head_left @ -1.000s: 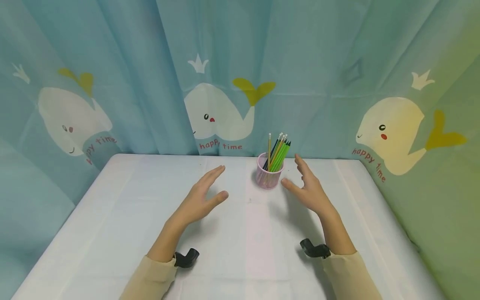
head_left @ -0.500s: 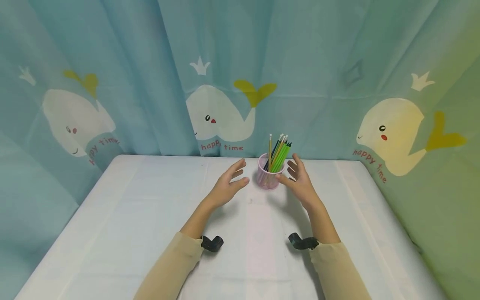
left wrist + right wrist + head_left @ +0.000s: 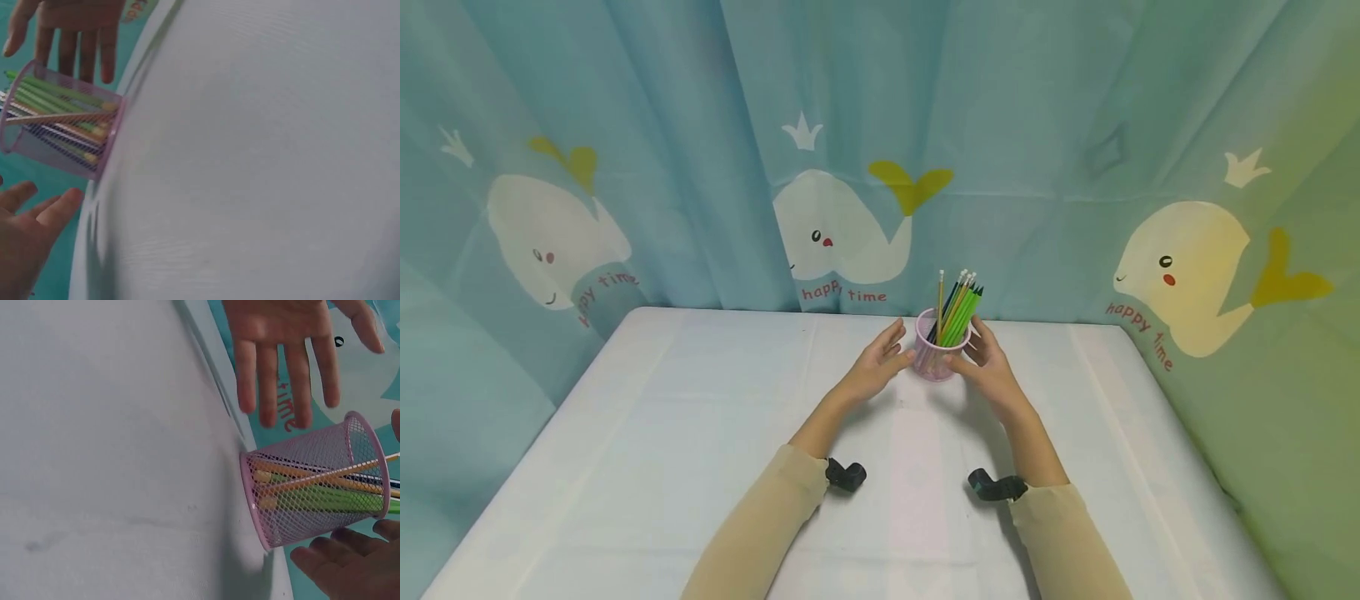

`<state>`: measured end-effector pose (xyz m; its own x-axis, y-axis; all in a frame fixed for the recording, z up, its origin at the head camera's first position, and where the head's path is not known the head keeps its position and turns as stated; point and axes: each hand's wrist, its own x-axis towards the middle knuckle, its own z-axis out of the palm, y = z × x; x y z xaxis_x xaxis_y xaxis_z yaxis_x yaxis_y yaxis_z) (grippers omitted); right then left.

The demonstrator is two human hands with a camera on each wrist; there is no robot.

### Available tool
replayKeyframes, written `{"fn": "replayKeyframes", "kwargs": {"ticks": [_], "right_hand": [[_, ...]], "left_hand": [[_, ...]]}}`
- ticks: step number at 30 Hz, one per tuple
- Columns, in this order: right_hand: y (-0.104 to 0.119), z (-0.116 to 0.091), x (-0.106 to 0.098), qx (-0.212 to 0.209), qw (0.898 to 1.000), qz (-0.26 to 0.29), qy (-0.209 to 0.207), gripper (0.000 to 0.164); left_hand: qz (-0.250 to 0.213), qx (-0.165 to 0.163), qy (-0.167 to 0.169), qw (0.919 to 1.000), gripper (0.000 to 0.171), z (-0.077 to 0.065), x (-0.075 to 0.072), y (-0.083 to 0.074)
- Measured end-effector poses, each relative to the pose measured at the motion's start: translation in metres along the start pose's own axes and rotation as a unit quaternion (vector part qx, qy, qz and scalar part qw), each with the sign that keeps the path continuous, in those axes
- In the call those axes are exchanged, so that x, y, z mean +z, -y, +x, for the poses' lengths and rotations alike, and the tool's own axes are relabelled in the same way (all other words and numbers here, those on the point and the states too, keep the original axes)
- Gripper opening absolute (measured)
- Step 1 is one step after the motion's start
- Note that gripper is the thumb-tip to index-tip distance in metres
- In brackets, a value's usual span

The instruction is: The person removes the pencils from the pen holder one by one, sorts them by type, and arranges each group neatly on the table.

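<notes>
A pink mesh pencil cup stands upright near the table's far edge. Several pencils lean in it, some green, some yellow and dark, a few with white ends up. My left hand is just left of the cup, fingers extended and thumb apart, with a gap visible in the right wrist view. On the other side my right hand reaches around, fingertips right at the cup's wall and thumb across its front in the head view. Both palms face the cup, and neither hand grips it.
A white cloth covers the table. Behind it hangs a blue-green curtain printed with whales, close beyond the cup, and it continues along both sides. A black wrist camera sits at the left cuff, another wrist camera at the right.
My left hand has moved right and forward, up close to the cup. My right hand has shifted left, to the cup's side. The cup stays in place on the table.
</notes>
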<state>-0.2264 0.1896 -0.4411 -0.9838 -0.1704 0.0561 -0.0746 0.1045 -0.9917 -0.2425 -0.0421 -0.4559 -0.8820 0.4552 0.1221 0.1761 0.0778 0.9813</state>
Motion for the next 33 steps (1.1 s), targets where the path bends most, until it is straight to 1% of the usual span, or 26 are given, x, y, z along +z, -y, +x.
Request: {"fn": "replayKeyframes", "kwargs": {"ticks": [4,8,11,15,19,23,28,33], "right_hand": [[-0.001,-0.001,0.004,-0.006,1.0,-0.008,0.003,0.091],[-0.003,-0.001,0.005,-0.006,1.0,-0.007,0.002,0.091],[-0.003,-0.002,0.004,-0.005,1.0,-0.007,0.0,0.091],[-0.002,-0.005,0.006,-0.003,1.0,-0.004,0.003,0.089],[-0.002,-0.008,0.01,-0.005,1.0,0.003,0.01,0.088],[-0.002,-0.01,0.014,-0.005,1.0,0.002,0.024,0.087],[0.0,-0.015,0.02,-0.003,0.999,-0.008,0.039,0.087],[0.003,-0.02,0.024,0.003,0.999,-0.001,0.05,0.088]], "left_hand": [[0.017,-0.001,0.029,0.9994,0.075,0.0,0.005,0.004],[0.009,-0.002,0.043,0.999,0.076,-0.001,0.009,0.006],[-0.003,-0.002,0.04,0.9992,0.074,-0.003,0.01,0.004],[-0.008,-0.014,0.031,0.9994,0.073,-0.009,0.009,0.0],[-0.013,-0.03,0.028,0.9991,0.073,-0.019,0.004,-0.002],[-0.019,-0.035,0.027,0.9988,0.07,-0.028,0.0,-0.003],[-0.012,-0.043,0.027,0.9987,0.071,-0.038,-0.005,-0.008],[-0.003,-0.052,0.033,0.9981,0.072,-0.047,-0.009,-0.014]]}}
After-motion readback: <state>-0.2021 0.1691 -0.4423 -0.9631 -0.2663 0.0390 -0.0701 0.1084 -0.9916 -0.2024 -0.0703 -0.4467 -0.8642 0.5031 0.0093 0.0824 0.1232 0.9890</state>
